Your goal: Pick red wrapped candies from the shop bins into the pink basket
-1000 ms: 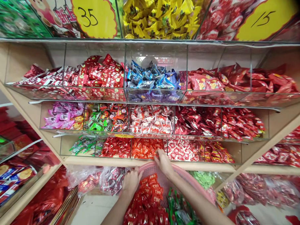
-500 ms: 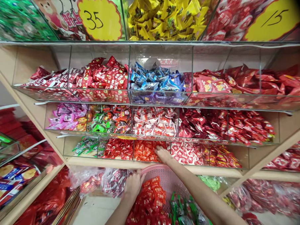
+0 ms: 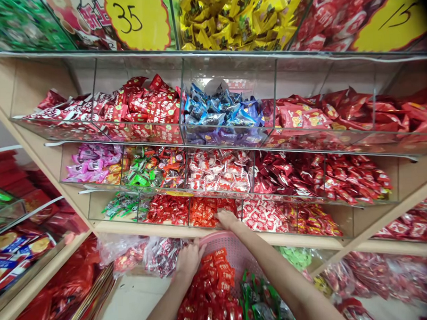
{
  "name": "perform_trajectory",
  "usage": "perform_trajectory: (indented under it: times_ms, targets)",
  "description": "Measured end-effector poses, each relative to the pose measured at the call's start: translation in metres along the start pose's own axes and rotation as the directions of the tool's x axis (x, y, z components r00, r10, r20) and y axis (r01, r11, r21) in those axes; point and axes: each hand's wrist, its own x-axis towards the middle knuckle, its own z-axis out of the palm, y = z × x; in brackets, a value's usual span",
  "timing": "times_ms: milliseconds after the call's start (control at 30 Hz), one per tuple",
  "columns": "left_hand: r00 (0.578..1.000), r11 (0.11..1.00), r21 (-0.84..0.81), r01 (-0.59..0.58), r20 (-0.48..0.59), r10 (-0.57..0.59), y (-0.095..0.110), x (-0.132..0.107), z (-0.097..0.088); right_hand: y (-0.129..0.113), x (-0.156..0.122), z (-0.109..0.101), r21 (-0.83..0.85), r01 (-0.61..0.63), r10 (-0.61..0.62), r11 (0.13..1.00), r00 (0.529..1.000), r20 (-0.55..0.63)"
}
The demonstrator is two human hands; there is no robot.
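Observation:
My left hand [image 3: 188,261] is closed around the rim of a pink plastic basket [image 3: 238,247]. Inside the basket are orange-red wrapped candies [image 3: 222,271], dark red wrapped candies [image 3: 202,316] and green wrapped candies [image 3: 264,301]. My right hand [image 3: 227,219] reaches over the basket into a low shelf bin of orange-red wrapped candies [image 3: 203,211]. Its fingers are bent down into the pile and look closed on some candies, with the fingertips partly hidden.
Beside that bin are red wrapped candies [image 3: 169,210] and pink-and-white ones [image 3: 260,215]. Clear dividers and front panels edge the shelves [image 3: 230,149] above. A wooden ledge [image 3: 138,229] runs below. Bagged candies [image 3: 163,256] lie beneath it, left of the basket.
My right hand has shifted slightly left within the orange-red candies, and its fingers look more curled. The left hand keeps its grip on the basket rim. The view has moved slightly.

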Motion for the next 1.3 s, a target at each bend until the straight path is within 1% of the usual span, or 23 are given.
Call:
perform_trajectory:
  times_ms: [67,233,400,533,700,867,1033,1300]
  targets:
    - [1.0,1.0,-0.006,-0.002,0.008,0.003,0.0,0.0,0.0,0.002,0.001,-0.002,-0.001,0.012,-0.011,1.0,1.0,0.017]
    - [0.999,1.0,-0.011,0.012,0.029,-0.012,0.0,-0.001,-0.001,0.008,0.005,-0.006,-0.002,0.091,-0.091,0.996,0.992,0.083]
    - [1.0,1.0,-0.004,0.007,0.011,-0.007,-0.001,-0.001,0.002,0.007,0.01,-0.006,-0.016,0.108,-0.105,0.994,0.987,0.123]
    - [1.0,1.0,0.008,0.001,-0.001,-0.001,-0.001,0.0,0.003,0.004,0.01,-0.005,-0.025,0.115,-0.112,0.993,0.987,0.119]
    - [1.0,1.0,0.016,0.004,0.002,-0.004,-0.001,0.0,0.003,0.006,0.009,-0.003,-0.019,0.116,-0.114,0.993,0.99,0.087]
    - [1.0,1.0,0.011,-0.001,0.003,0.001,0.0,0.0,0.003,0.01,0.012,0.004,-0.018,0.081,-0.079,0.997,0.994,0.079]
    - [1.0,1.0,0.007,0.006,0.005,-0.006,0.001,-0.001,0.001,0.008,0.014,0.01,-0.035,0.037,-0.035,0.999,0.996,0.078]
    - [1.0,1.0,0.013,0.009,0.007,-0.009,0.001,-0.002,-0.002,0.007,0.007,0.005,-0.03,0.069,-0.067,0.997,0.995,0.072]
